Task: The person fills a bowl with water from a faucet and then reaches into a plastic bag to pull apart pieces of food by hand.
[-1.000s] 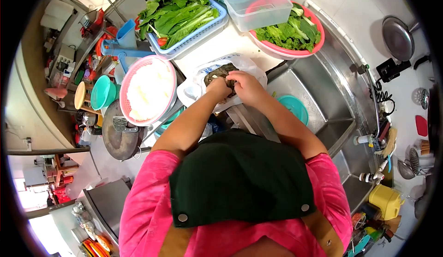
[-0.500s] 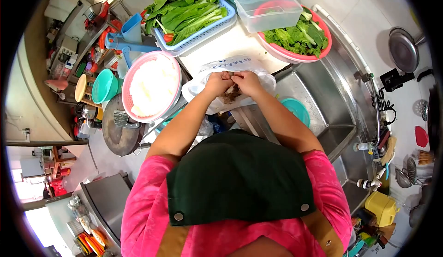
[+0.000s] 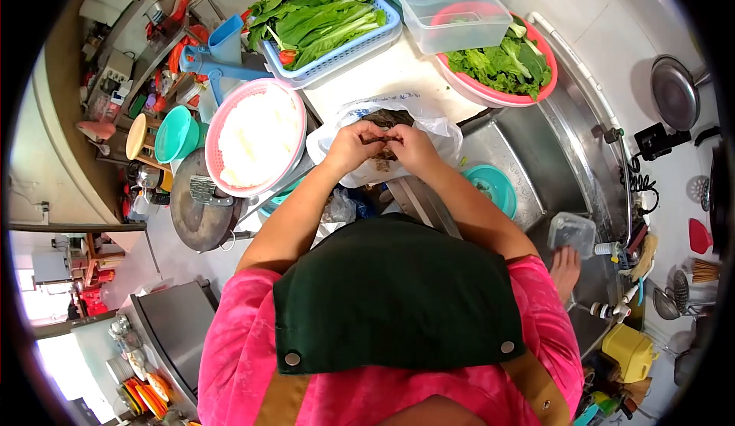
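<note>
Both hands meet over an open white plastic bag [image 3: 442, 131] lying at the edge of a white board [image 3: 360, 85]. Dark brown, leafy-looking stuff [image 3: 392, 117] shows inside the bag. My left hand [image 3: 354, 147] has its fingers pinched together on a bit of this brown stuff. Fingertip to fingertip with it, my right hand [image 3: 412, 147] is also closed on the brown stuff. The exact shape of the piece between the fingers is hidden.
Left stands a pink basket of white food [image 3: 256, 135]; beyond are a blue basket of greens [image 3: 337, 62] and a pink bowl of greens [image 3: 498, 101]. Right is a sink [image 3: 536, 150] with a teal bowl [image 3: 498, 185]. Another person's hand [image 3: 565, 273] holds a clear container [image 3: 572, 235].
Another person's hand with a clear container has come into view at the right. More brown stuff shows in the bag above my hands. The view has shifted slightly.
</note>
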The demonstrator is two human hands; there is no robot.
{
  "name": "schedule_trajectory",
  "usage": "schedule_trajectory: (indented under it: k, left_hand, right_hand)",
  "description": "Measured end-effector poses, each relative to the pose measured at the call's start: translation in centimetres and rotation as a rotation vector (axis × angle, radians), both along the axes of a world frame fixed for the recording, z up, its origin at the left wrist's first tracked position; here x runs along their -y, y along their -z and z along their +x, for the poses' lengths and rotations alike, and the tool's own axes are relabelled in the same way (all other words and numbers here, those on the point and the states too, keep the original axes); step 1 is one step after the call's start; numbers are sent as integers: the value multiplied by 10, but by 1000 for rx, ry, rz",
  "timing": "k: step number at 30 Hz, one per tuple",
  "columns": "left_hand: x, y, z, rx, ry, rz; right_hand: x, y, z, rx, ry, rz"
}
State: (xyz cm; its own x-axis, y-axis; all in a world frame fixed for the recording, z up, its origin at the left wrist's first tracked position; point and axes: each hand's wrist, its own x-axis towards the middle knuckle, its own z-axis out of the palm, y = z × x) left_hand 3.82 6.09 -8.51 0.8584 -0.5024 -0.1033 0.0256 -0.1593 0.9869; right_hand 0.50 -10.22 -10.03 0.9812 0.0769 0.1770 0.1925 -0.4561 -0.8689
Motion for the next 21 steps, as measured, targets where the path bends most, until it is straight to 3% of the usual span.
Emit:
schedule_trajectory:
  k: [4, 6, 9, 16, 18, 21]
  left_hand:
    - [2, -8, -5, 36, -40, 73]
    - [2, -17, -8, 177, -55, 162]
    - [4, -25, -12, 110, -53, 48]
    - [3, -28, -13, 91, -50, 13]
    - [7, -35, -16, 391, -132, 243]
    - [10, -39, -17, 506, -164, 347]
  right_hand:
    - [-3, -11, -2, -21, 10, 159]
    - [-1, -20, -4, -13, 0, 131]
    - [0, -28, -5, -13, -25, 55]
    - [-2, -25, -9, 16, -66, 182]
    - [-2, -25, -9, -12, -67, 233]
    - [-2, -24, -10, -22, -50, 185]
